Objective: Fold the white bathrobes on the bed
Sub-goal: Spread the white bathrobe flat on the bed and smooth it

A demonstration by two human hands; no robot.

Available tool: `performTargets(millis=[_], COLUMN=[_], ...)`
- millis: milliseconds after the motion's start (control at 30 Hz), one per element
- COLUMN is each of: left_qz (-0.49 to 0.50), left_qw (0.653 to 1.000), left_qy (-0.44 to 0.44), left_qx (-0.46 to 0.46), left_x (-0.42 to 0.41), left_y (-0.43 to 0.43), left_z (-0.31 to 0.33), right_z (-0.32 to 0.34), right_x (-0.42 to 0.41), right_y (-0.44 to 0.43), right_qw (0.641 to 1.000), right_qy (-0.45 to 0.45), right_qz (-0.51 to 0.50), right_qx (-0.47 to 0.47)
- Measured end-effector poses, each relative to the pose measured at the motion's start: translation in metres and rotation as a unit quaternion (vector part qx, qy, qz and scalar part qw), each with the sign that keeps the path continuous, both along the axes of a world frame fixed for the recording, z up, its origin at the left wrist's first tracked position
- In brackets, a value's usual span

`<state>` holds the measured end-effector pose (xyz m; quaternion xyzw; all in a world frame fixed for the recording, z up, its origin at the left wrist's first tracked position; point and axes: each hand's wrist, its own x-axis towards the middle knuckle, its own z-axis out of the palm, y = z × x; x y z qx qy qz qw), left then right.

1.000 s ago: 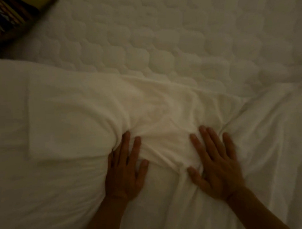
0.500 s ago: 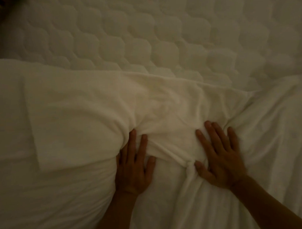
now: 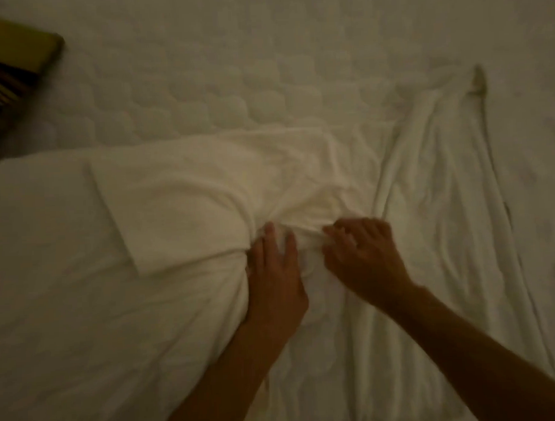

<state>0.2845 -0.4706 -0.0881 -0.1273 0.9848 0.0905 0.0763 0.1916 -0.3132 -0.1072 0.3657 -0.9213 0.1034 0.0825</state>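
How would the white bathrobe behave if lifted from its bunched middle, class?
Probably floppy: the bathrobe creases and bunches where the right hand grips it. Likely to sag rather than hold shape, since its right side lies in loose folds on the bed.

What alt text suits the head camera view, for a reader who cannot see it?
A left hand presses on a rumpled white bathrobe while the right hand pinches its bunched fabric, on a quilted mattress. A dark patterned object sits at the upper left.
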Motion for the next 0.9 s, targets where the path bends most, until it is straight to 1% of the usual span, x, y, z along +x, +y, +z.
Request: performTargets(millis=[33, 100, 133, 200, 267, 333, 400, 467, 500, 533, 567, 633, 667, 700, 767, 833, 867, 900], left_qz=[-0.039, -0.097, -0.109, -0.104, -0.117, -0.166, -0.217, -0.231, -0.222, -0.214, -0.212, -0.213, -0.207, -0.194, -0.159, -0.091, -0.026, 0.067], left_qw=[0.999, 0.994, 0.989, 0.984, 0.983, 0.976, 0.959, 0.946, 0.944, 0.945, 0.949, 0.959, 0.964, 0.970, 0.978, 0.988, 0.989, 0.985], left_qy=[-0.001, 0.042, 0.064, 0.074, 0.078, 0.102, 0.156, 0.217, 0.236, 0.236, 0.219, 0.153, 0.121, 0.109, 0.121, 0.127, 0.139, 0.142], left_qx=[-0.001, -0.042, -0.073, -0.122, -0.115, -0.101, -0.091, -0.074, -0.069, -0.069, -0.078, -0.111, -0.112, -0.102, -0.052, 0.011, 0.040, 0.067], left_x=[0.005, 0.016, 0.018, 0.017, 0.017, 0.018, 0.017, 0.020, 0.026, 0.034, 0.042, 0.058, 0.063, 0.067, 0.065, 0.052, 0.038, 0.018], left_y=[-0.006, -0.033, -0.055, -0.105, -0.145, -0.170, -0.189, -0.216, -0.235, -0.252, -0.267, -0.285, -0.285, -0.280, -0.263, -0.240, -0.234, -0.235], left_z=[0.017, 0.056, 0.073, 0.090, 0.095, 0.098, 0.110, 0.125, 0.129, 0.130, 0.126, 0.113, 0.107, 0.105, 0.112, 0.126, 0.133, 0.138], right_z=[0.000, 0.001, 0.000, -0.001, 0.001, 0.008, 0.013, 0.019, 0.020, 0.020, 0.019, 0.012, 0.010, 0.008, 0.012, 0.016, 0.016, 0.016], right_x=[0.015, 0.035, 0.038, 0.037, 0.033, 0.029, 0.030, 0.040, 0.046, 0.052, 0.057, 0.065, 0.068, 0.071, 0.070, 0.064, 0.060, 0.056], right_y=[-0.008, -0.019, -0.022, -0.027, -0.031, -0.038, -0.044, -0.046, -0.045, -0.042, -0.039, -0.038, -0.040, -0.044, -0.051, -0.055, -0.056, -0.057], right_qw=[1.000, 0.998, 0.996, 0.994, 0.993, 0.996, 0.997, 0.997, 0.996, 0.996, 0.997, 0.998, 0.997, 0.996, 0.995, 0.994, 0.993, 0.992], right_qy=[-0.001, -0.035, -0.047, -0.043, -0.029, -0.018, -0.010, -0.008, -0.007, -0.006, -0.008, -0.033, -0.045, -0.052, -0.056, -0.065, -0.075, -0.086], right_qz=[0.012, 0.004, -0.019, -0.058, -0.060, -0.051, -0.066, -0.075, -0.072, -0.066, -0.061, -0.056, -0.056, -0.060, -0.079, -0.090, -0.089, -0.086], right_qx=[0.007, 0.050, 0.068, 0.087, 0.094, 0.076, 0.032, -0.024, -0.046, -0.052, -0.036, 0.024, 0.039, 0.036, 0.011, 0.006, 0.015, 0.024])
